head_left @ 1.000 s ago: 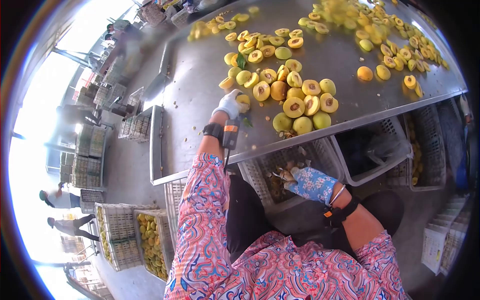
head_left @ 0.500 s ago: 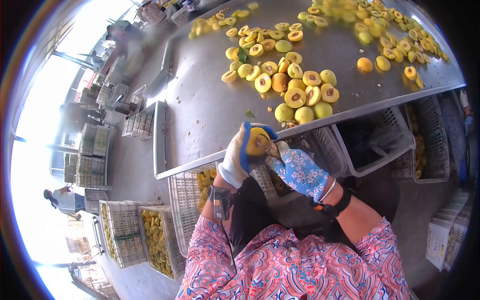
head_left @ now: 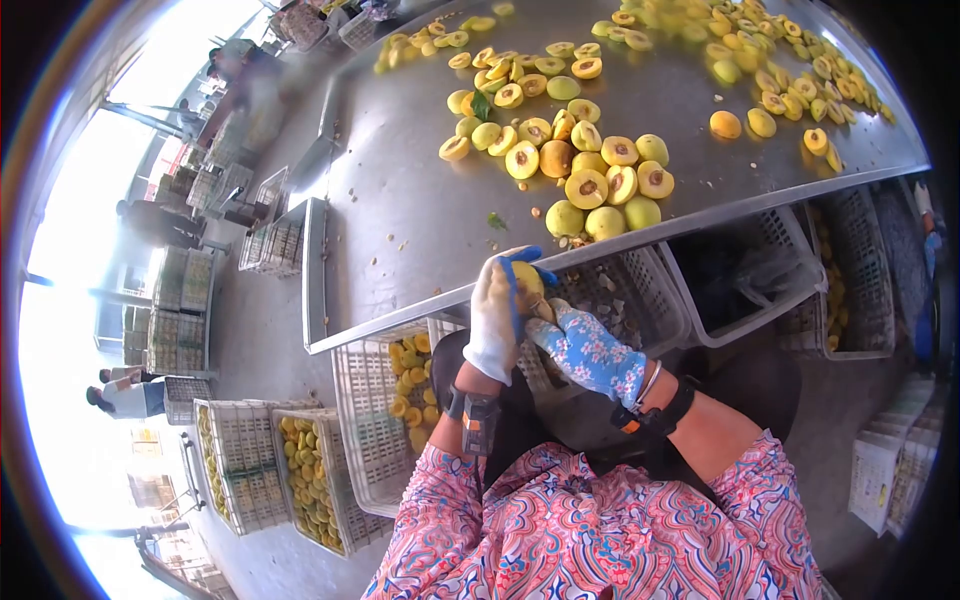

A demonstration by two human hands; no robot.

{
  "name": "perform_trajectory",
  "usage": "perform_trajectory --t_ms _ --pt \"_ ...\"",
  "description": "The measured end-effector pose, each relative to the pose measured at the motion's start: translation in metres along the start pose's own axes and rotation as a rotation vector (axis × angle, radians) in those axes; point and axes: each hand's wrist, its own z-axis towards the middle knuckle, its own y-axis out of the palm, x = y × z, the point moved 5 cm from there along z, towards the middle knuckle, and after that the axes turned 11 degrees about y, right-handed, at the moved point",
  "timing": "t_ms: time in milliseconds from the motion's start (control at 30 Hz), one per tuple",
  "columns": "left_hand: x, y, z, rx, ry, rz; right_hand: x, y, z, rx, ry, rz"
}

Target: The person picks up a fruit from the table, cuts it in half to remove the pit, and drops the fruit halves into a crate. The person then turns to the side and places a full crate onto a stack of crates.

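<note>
Left hand (head_left: pixel 497 320): fingers clenched round one yellow fruit (head_left: pixel 527 283), held off the tabletop (head_left: pixel 400 180), just on your side of its rim.

Right hand (head_left: pixel 590 352): fingers (head_left: pixel 548 326) curled against the fruit's lower right side, touching it. Can't tell whether they grip a tool or only press the fruit.

Progress, my read:
- The fruit is mid-work. Only skin shows between the fingers, with no cut face or pit visible from here.
- Beyond the fingers, past the rim, is a pile of halves (head_left: pixel 588 187). Most lie cut face up with the pit showing, and a few round ones look whole.
- More fruit is scattered (head_left: pixel 780 70) far beyond and right of the fingers.
- A lot looks cut, but a lot of pits are in place, so plenty is left.

Around:
- A crate (head_left: pixel 645 300) sits directly under the fingers and holds dark scraps, probably pits or trimmings.
- A second crate (head_left: pixel 385 400), below and left of the left fingers, is part filled with yellow pieces.
- A bin (head_left: pixel 745 300) is well right of the right fingers. Its contents are dark and I can't tell what they are.
- Floor crates (head_left: pixel 300 470) of fruit are far left of the fingers, with people (head_left: pixel 125 390) beyond them, well apart from you.
- A leaf (head_left: pixel 497 220) lies on the tabletop just beyond the fingers.

In the way: only the tabletop rim, between the fingers and the pile. The drop to the crate below looks open.
</note>
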Motion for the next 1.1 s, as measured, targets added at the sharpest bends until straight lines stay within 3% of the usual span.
perform_trajectory --t_ms 133,233,400,467,533,567,633,667,700,733,800,867,967,1033,1100 --pt "0.002 0.002 -0.001 0.022 0.071 0.077 -0.018 0.003 -0.021 -0.312 0.427 0.400" --pt "0.004 0.011 0.000 0.007 0.156 0.054 -0.013 0.006 -0.026 -0.533 0.567 0.714" --pt "0.007 0.017 0.000 -0.068 0.061 0.019 -0.017 -0.003 -0.033 -0.701 0.574 0.788" --pt "-0.005 -0.003 0.004 0.176 -0.034 -0.255 -0.020 -0.007 -0.039 -0.722 0.508 0.744" --pt "0.011 -0.032 -0.003 0.245 -0.017 -0.180 -0.021 -0.013 -0.041 -0.653 0.501 0.581" --pt "0.019 -0.058 -0.008 0.159 0.017 -0.072 -0.020 -0.017 -0.041 -0.615 0.496 0.504" --pt "0.057 -0.080 -0.031 0.283 0.005 0.108 -0.006 -0.022 -0.038 -0.563 0.439 0.259" --pt "0.064 -0.115 -0.035 0.268 0.001 0.372 -0.003 -0.026 -0.035 -0.535 0.405 0.137" --pt "0.072 -0.155 -0.042 0.145 -0.187 0.630 -0.004 -0.028 -0.035 -0.516 0.416 0.080" --pt "0.090 -0.162 -0.041 0.025 0.007 1.212 -0.004 -0.031 -0.033 -0.475 0.422 0.084" --pt "0.107 -0.177 -0.033 0.051 0.050 1.585 -0.003 -0.033 -0.029 -0.395 0.439 0.094" --pt "0.120 -0.134 0.002 -0.010 0.210 1.610 0.002 -0.034 -0.019 -0.286 0.389 0.227" --pt "0.089 -0.078 0.076 -0.177 0.201 1.401 -0.008 -0.040 -0.011 -0.182 0.309 0.325" --pt "0.046 -0.021 0.143 -0.428 0.684 1.416 -0.018 -0.048 -0.006 -0.137 0.267 0.432" --pt "0.005 -0.011 0.189 -0.504 0.616 1.488 -0.022 -0.051 -0.006 -0.100 0.251 0.506"
